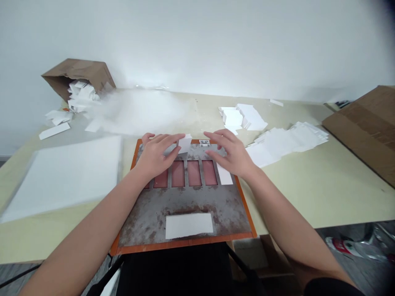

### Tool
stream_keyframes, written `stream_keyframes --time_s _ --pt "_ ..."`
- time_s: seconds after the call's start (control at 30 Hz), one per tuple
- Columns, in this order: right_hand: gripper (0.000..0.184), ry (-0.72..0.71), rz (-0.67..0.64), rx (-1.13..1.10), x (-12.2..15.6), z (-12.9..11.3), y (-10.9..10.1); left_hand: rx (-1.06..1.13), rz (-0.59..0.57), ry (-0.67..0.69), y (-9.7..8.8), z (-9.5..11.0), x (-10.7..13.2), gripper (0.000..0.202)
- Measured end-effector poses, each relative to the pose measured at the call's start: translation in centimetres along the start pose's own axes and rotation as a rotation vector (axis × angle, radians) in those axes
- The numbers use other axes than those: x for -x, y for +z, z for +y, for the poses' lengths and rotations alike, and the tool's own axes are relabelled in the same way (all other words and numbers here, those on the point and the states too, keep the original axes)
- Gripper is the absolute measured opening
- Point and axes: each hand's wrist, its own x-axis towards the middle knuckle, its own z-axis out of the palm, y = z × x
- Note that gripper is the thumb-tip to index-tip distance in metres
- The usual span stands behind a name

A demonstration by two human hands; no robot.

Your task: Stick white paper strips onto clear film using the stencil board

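A rusty grey metal template plate with an orange rim lies in front of me, with a row of rectangular slots showing red. My left hand hovers flat over the plate's upper left, fingers stretched out toward a small white paper piece at the plate's top edge. My right hand is spread open over the upper right, beside a white strip in the rightmost slot. A larger white paper rectangle lies on the plate's lower part.
A stack of white sheets lies left. A tipped cardboard box spills white paper pieces at far left. Fanned white slips and a small pile lie to the right. A flat cardboard box sits at the right edge.
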Motion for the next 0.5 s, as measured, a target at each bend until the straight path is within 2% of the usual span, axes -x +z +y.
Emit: stream_keyframes --time_s 0.1,0.23,0.4,0.5 --pt "0.051 -0.088 -0.065 0.227 0.0 -1.4 1.3 -0.011 -0.017 -0.011 -0.1 0.1 -0.1 0.027" --pt "0.055 -0.101 -0.087 0.395 0.0 -2.2 2.3 -0.025 -0.018 0.0 -0.1 0.2 -0.1 0.028" --pt "0.049 -0.084 -0.053 0.402 0.0 -2.3 2.5 -0.055 -0.009 0.02 -0.1 0.1 -0.1 0.029" --pt "0.039 -0.063 0.03 0.29 -0.1 -2.4 2.5 -0.06 -0.001 0.035 -0.2 0.1 0.0 0.033"
